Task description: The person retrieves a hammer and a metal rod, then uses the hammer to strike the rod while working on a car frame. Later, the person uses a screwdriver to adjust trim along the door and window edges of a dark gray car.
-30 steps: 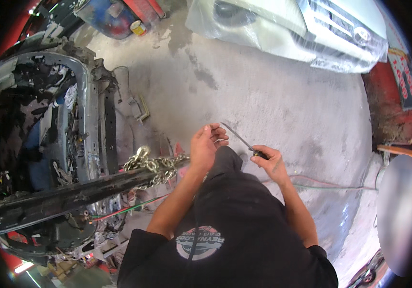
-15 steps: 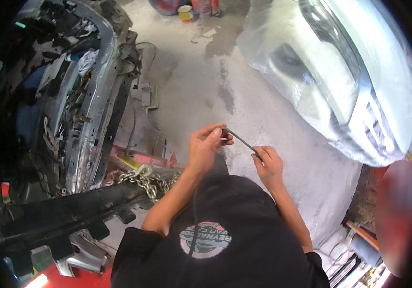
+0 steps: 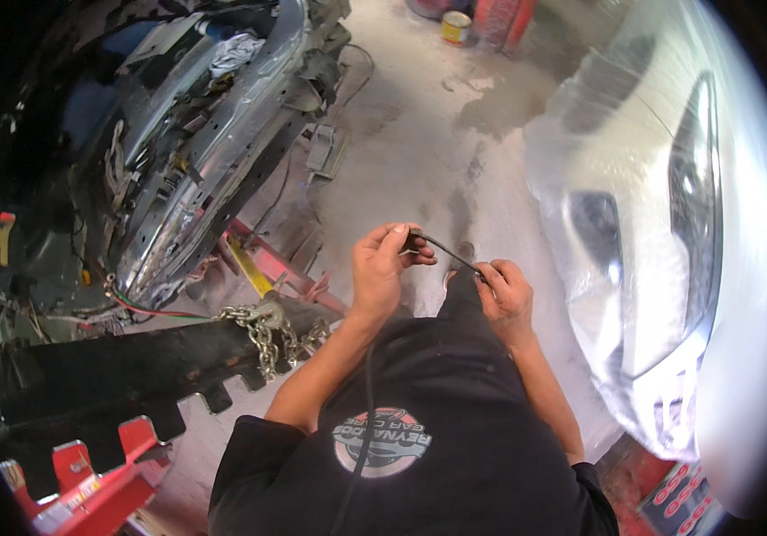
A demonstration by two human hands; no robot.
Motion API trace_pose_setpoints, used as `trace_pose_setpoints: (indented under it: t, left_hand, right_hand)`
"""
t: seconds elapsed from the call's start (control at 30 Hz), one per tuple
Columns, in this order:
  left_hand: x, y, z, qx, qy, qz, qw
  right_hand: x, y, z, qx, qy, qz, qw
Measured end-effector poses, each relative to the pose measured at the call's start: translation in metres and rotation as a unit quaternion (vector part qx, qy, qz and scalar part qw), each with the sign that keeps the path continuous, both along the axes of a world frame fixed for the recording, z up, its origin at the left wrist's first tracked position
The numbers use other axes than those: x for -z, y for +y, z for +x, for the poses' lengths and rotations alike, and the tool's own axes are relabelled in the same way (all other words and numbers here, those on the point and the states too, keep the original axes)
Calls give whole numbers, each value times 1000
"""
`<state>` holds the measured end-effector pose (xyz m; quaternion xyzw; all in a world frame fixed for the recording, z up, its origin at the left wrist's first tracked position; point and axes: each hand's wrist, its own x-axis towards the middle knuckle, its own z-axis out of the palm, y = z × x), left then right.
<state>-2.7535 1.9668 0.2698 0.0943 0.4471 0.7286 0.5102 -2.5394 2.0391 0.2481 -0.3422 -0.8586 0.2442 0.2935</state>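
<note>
My left hand (image 3: 389,263) is in the middle of the view, its thumb and forefinger pinched on the far end of a thin dark rod-like tool (image 3: 443,247). My right hand (image 3: 504,295) grips the tool's other end, lower and to the right, with its fingers covering that end. The tool slopes down from left to right between my hands and looks slightly curved. A steel chain with a hook (image 3: 267,330) lies on a black notched beam (image 3: 115,366) to the lower left of my hands.
A stripped car front (image 3: 187,161) stands at left, above a red frame (image 3: 240,241). A plastic-covered white car (image 3: 624,268) fills the right. A yellow can (image 3: 455,27) and red equipment (image 3: 504,18) stand at the far end. A metal piece (image 3: 321,150) lies on the floor (image 3: 401,152).
My left fingers have closed onto the tool's far end, which was free a second ago. The view has turned: the white car sits further right and lower, and more of the beam shows.
</note>
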Motion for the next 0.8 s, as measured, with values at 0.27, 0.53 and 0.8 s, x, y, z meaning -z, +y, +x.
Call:
trace_pose_setpoints:
  t: [0.27,0.53,0.8]
  left_hand:
    - [-9,76,3,-84,106,-21,991]
    - [11,81,-21,-136,155,-143,968]
    - [29,56,-102,-368,52,-124,920]
  right_hand:
    - [-5,134,-32,-203,-1,-117,972]
    - [-12,175,-135,-398,-64,-336,852]
    - [-7,164,-276,-541,-85,-329,770]
